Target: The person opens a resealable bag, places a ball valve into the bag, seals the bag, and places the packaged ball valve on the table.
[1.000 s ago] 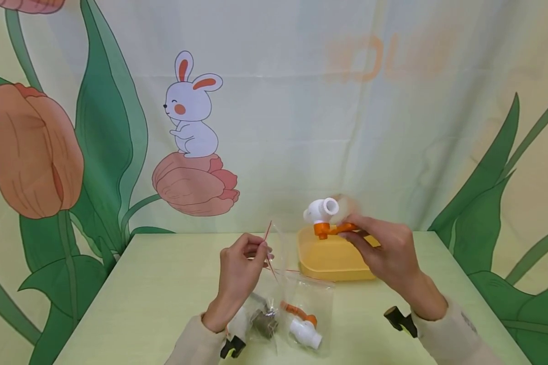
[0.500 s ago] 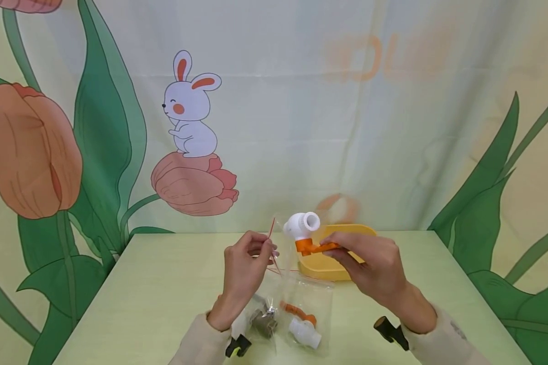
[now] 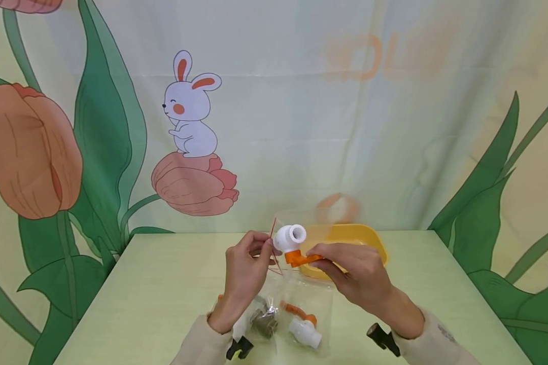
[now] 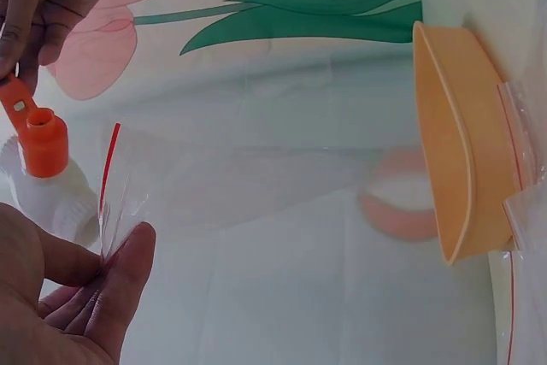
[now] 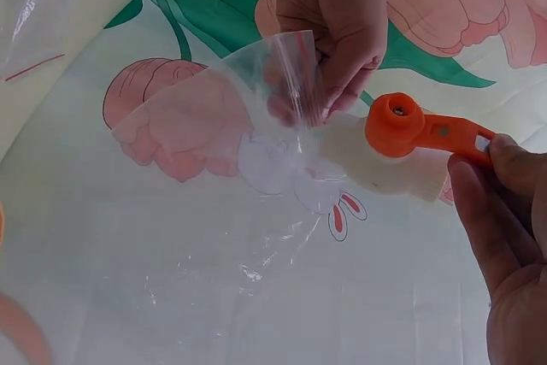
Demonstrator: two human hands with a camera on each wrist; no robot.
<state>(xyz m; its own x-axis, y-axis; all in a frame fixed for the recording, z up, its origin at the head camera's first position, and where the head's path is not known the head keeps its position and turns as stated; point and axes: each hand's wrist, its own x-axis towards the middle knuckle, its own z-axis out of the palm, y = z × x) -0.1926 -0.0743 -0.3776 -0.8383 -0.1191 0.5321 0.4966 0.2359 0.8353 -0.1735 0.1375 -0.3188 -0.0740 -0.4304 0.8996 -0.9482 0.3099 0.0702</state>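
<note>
My left hand [image 3: 246, 266] pinches the edge of a clear zip bag [image 5: 295, 66] with a red strip, above the table. The bag hangs out from the fingertips and looks flat in the left wrist view. My right hand [image 3: 361, 276] grips the orange lever handle of a white plastic ball valve [image 3: 288, 241] between thumb and fingers. The valve is close beside the left fingertips and the bag's red-striped edge. In the right wrist view its white body [image 5: 363, 164] lies next to the bag's edge; whether it is inside the mouth I cannot tell.
Behind the hands stands a yellow plastic bin [image 3: 370, 238]. Nearer on the table lie a clear bag with a white valve and orange handle [image 3: 305, 332] and another with a grey fitting [image 3: 265, 322]. A printed curtain [image 3: 274, 126] hangs at the table's back.
The right hand has brought the valve left and down from above the yellow bin to beside the left hand. The left hand has shifted slightly right, still pinching the bag.
</note>
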